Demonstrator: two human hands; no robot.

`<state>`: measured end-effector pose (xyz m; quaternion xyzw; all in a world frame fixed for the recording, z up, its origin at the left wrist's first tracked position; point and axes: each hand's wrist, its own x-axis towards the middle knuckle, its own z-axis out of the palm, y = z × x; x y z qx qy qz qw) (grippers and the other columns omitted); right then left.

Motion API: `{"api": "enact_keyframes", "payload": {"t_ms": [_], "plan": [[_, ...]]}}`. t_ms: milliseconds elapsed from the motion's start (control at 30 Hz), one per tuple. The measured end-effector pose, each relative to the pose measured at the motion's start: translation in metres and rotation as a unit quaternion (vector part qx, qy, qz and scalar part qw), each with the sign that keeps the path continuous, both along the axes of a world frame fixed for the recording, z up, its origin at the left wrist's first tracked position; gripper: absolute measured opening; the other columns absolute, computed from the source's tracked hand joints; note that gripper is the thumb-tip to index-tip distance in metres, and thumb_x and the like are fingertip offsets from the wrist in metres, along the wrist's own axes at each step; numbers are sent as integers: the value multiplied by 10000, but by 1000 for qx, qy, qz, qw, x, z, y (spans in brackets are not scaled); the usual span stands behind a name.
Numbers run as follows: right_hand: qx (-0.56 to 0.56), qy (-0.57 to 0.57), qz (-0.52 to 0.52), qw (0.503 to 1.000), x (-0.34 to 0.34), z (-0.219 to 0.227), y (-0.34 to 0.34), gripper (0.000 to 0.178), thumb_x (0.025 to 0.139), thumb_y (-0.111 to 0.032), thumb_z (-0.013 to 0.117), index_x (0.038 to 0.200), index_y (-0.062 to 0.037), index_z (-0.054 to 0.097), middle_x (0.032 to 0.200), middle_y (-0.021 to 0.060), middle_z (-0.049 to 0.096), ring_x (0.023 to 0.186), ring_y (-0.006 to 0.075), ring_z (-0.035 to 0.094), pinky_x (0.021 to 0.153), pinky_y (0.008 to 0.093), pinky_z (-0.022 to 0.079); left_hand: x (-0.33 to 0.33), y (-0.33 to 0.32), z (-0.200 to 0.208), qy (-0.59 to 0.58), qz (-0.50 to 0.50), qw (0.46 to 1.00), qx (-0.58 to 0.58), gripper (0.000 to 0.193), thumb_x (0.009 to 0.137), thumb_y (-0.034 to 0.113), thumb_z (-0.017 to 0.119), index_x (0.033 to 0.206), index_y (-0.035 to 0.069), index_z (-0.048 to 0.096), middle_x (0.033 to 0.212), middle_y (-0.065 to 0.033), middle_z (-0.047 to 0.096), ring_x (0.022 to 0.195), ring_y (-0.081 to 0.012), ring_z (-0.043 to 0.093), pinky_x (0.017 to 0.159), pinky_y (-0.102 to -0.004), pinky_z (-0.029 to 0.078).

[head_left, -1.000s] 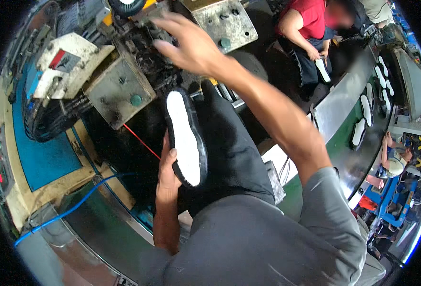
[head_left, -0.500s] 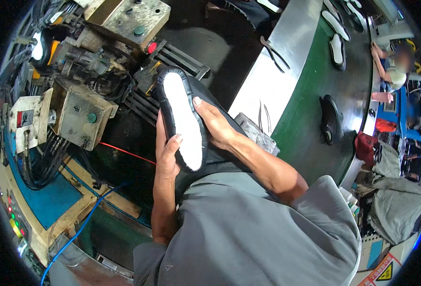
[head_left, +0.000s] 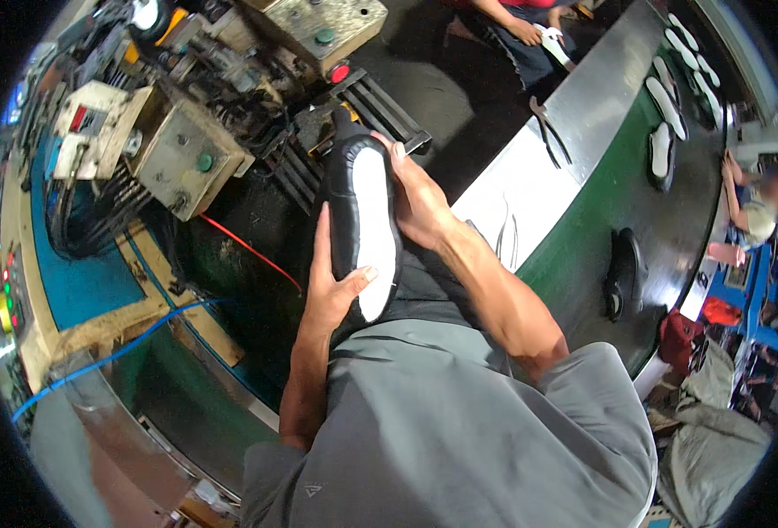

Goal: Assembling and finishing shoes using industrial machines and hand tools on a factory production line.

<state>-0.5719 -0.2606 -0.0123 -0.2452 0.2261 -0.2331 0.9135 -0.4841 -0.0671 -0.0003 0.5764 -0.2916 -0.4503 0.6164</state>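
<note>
Both my hands hold a black shoe upper [head_left: 343, 207] with a white sole side [head_left: 373, 220] facing up, its toe end pointing away from me. Pleated black edging wraps over the white at the toe. My left hand [head_left: 332, 286] grips the left side, its thumb lying over the white near the close end. Along the right edge, toward the toe, my right hand [head_left: 420, 198] is closed against the shoe, its fingers partly hidden behind it. The shoe is above my lap, tilted a little to one side.
Machinery with a control box [head_left: 187, 158] stands on the left. Pincers [head_left: 550, 136] lie on the metal ledge [head_left: 596, 79] beside a green conveyor [head_left: 565, 220] carrying a black shoe [head_left: 625, 273] and several white-soled ones. One co-worker's hand [head_left: 525, 33] works beyond; another person [head_left: 750, 202] sits right.
The shoe has rolled, showing more of its black left side, and my left thumb lies further over the white. My view has shifted, bringing a co-worker's hands into sight at the top.
</note>
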Motion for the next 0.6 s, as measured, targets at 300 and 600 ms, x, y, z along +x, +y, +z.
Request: {"api": "enact_keyframes", "payload": {"t_ms": [300,600], "plan": [[-156,39,144,976,34,-14,6,582,1140,-425,606,1624,-114,514,1436,70,669,1262,160,626,1109,337,500,-9,32,24,-224,137,957,125,1124,797,9,793,1751,53,201,1715,-198,370,1530,-285,427,1269,-415,353],[-157,186,222,944,10,-33,6,571,1104,-334,677,1526,32,560,1455,234,657,1270,330,702,1112,458,558,33,168,-29,145,479,851,158,915,966,157,790,1734,97,296,1583,-178,542,1357,-340,606,1130,-448,514]]}}
